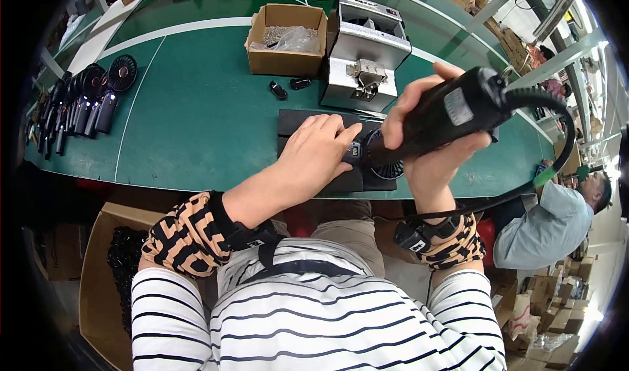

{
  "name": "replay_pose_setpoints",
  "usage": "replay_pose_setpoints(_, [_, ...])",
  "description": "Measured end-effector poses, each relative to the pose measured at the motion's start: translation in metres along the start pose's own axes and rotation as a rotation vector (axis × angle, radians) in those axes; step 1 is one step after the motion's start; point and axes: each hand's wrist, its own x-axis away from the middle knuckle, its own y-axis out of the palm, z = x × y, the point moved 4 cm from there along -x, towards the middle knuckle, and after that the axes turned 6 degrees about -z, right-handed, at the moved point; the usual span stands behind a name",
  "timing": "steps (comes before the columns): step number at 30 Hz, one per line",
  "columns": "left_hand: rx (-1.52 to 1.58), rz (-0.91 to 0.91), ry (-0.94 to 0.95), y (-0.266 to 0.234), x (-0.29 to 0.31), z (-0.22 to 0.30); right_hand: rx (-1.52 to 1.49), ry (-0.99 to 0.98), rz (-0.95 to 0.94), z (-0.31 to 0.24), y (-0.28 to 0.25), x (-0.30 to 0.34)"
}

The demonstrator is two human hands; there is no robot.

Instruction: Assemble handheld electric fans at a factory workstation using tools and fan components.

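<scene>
My right hand (pixel 432 164) is wrapped round a black corded electric screwdriver (pixel 429 118). The tool is tilted, its cable end up to the right and its nose down to the left; its tip is hidden. Beneath it lies a small black handheld fan (pixel 388 169) with a round grille and a little lit display. Fingers curled, my left hand (pixel 313 149) grips the fan's handle and presses it on a black block (pixel 343 182) at the table's near edge. Most of the handle is covered by my fingers.
Beyond the block stand a silver screw feeder (pixel 357 53) and a cardboard box (pixel 285 63) of small metal parts. Two small black pieces (pixel 278 90) lie before them. Several handheld fans (pixel 122 74) lie at left. A carton (pixel 98 266) is below left; a person (pixel 547 223) sits right.
</scene>
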Motion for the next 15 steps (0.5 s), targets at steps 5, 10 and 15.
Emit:
replay_pose_setpoints(5, [-0.053,-0.135,-0.105,-0.029,0.006,-0.013,-0.014,-0.219,0.125,-0.069,-0.014,-0.013])
replay_pose_setpoints(10, [0.373,0.216,-0.263,-0.048,0.040,-0.052,0.039,-0.058,0.140,-0.033,-0.030,0.004])
replay_pose_setpoints(15, [0.602,0.202,-0.519,-0.060,0.054,-0.079,0.073,-0.016,0.113,-0.019,-0.029,0.002])
